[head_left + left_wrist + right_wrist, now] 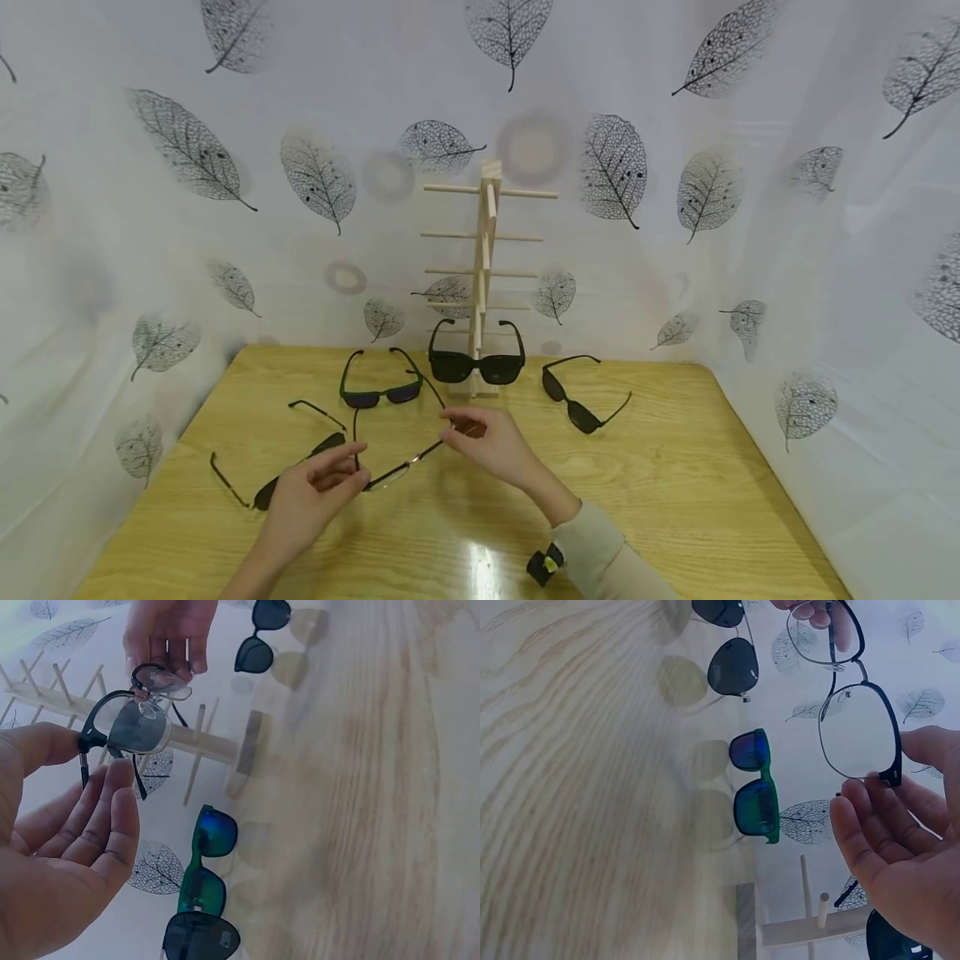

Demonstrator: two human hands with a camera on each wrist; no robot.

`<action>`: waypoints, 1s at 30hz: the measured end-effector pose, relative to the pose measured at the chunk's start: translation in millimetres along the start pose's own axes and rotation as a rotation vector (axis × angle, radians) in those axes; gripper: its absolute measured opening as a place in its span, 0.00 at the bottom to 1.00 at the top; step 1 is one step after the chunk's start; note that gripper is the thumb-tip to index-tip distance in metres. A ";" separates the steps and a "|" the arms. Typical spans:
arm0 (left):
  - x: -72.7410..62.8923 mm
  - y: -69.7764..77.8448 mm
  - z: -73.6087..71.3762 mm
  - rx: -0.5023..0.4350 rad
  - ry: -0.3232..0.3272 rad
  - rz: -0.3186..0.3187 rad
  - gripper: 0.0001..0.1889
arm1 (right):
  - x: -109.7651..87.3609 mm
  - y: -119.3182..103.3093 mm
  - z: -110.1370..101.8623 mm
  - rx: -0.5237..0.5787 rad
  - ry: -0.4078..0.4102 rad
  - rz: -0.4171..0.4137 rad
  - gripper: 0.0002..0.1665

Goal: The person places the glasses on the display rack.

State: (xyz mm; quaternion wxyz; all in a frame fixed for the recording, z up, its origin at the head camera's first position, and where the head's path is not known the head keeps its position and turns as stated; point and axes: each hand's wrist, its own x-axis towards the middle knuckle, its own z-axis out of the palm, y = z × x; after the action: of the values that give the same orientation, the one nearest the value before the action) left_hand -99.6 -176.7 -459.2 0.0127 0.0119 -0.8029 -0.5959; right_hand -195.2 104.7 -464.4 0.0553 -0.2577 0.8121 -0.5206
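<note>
Both hands hold one pair of eyeglasses (413,460) with clear lenses, dark upper rims and thin metal lower rims. The left hand (311,500) pinches one outer corner between thumb and fingers. At the opposite corner, the right hand (498,446) grips the frame the same way. The temples are unfolded and point away toward the back, and the front tilts up to the right in the head view. In the right wrist view, the dark rim (895,724) meets the right fingertips. Dark sunglasses (266,496) lie partly hidden behind the left hand.
A wooden display rack (482,250) with several pegs stands at the table's back. Black sunglasses (476,369) sit low on it. Green-framed sunglasses (385,394) lie left of the rack, and another dark pair (573,408) lies right. A leaf-patterned curtain (637,275) surrounds the wooden table (675,500).
</note>
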 end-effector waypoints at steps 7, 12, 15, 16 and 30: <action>4.1 7.6 -4.3 0.014 0.002 0.019 0.22 | 0.3 -8.0 -2.9 0.012 0.026 -0.052 0.20; 6.5 12.1 -7.4 0.006 0.000 0.063 0.22 | 1.2 -13.0 -5.6 0.030 0.043 -0.070 0.19; 7.5 15.8 -8.7 -0.006 -0.008 0.087 0.22 | 1.1 -16.9 -8.1 0.050 0.051 -0.053 0.19; 8.1 17.4 -8.8 -0.008 -0.009 0.092 0.22 | 0.9 -18.2 -9.2 0.054 0.055 -0.045 0.19; 18.9 34.0 -7.1 0.030 -0.032 0.167 0.22 | -4.1 -34.7 -26.9 0.079 0.114 -0.049 0.17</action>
State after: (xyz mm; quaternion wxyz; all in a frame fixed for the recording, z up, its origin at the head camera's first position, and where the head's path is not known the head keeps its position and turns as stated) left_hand -118.3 -174.3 -424.5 0.0494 -0.0643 -0.8101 -0.5807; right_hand -188.7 117.4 -422.6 0.0062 -0.2450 0.7862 -0.5673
